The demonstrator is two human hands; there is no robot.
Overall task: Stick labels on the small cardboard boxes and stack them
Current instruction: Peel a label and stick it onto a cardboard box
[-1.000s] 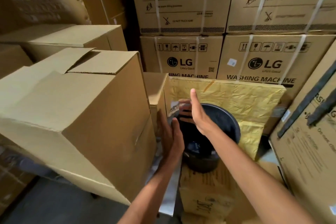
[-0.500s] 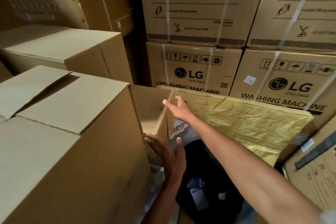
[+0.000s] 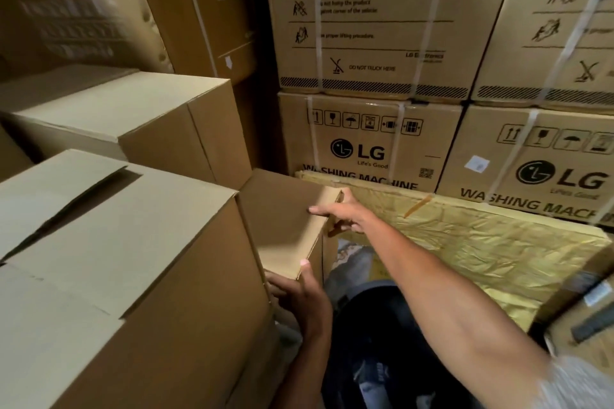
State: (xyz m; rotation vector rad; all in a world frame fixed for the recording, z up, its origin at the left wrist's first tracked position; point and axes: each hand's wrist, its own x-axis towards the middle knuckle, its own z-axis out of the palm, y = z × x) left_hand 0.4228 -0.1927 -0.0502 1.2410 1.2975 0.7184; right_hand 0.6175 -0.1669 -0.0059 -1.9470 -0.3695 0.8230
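Cardboard is meeting both palms: the small cardboard box [image 3: 285, 222] is sitting wedged between the large carton [image 3: 133, 276] and yellow-wrapped panel [image 3: 481, 242]. The right hand [image 3: 345, 214] is gripping its far corner and the left hand [image 3: 299, 295] its near one (no label showing). Lifting straight up should be avoiding snags.

Small box [image 3: 285, 219] between big carton [image 3: 126, 276], bin [image 3: 372, 342].

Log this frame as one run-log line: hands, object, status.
left hand: grips small cardboard box near corner | right hand: grips far edge | label: none visible | box wedged beside large carton
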